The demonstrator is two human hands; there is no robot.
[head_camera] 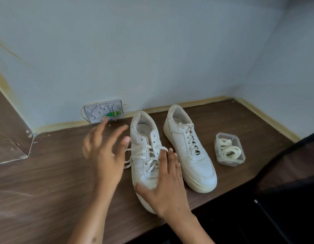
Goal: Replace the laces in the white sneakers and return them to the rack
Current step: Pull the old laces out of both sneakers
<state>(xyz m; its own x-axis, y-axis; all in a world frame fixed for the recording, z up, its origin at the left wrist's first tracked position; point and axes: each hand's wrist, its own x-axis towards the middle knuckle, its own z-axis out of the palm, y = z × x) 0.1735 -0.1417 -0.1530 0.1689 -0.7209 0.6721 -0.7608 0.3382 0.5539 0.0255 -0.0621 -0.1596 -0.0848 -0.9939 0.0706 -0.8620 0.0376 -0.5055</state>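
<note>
Our right hand [167, 180] lies flat, fingers straight, on the left sneaker [145, 152]. Our left hand [105, 148], blurred, hovers spread beside that sneaker, holding nothing. The other sneaker [189, 150] stands right of it, then the box [229, 149].

Two white leather low-top sneakers stand on the one dark wood-grain bench [47, 173]: the left sneaker [143, 147] and the right sneaker [191, 152], each threaded with one white flat lace. One small clear plastic tub [229, 149] sits to their right, holding a loose bundle of cream flat laces [227, 148] whose number cannot be told. One grey wall plate [103, 110] with a green plug sits at the wall's foot. Two bare hands show: the left hand [105, 152] and the right hand [168, 187].
</note>
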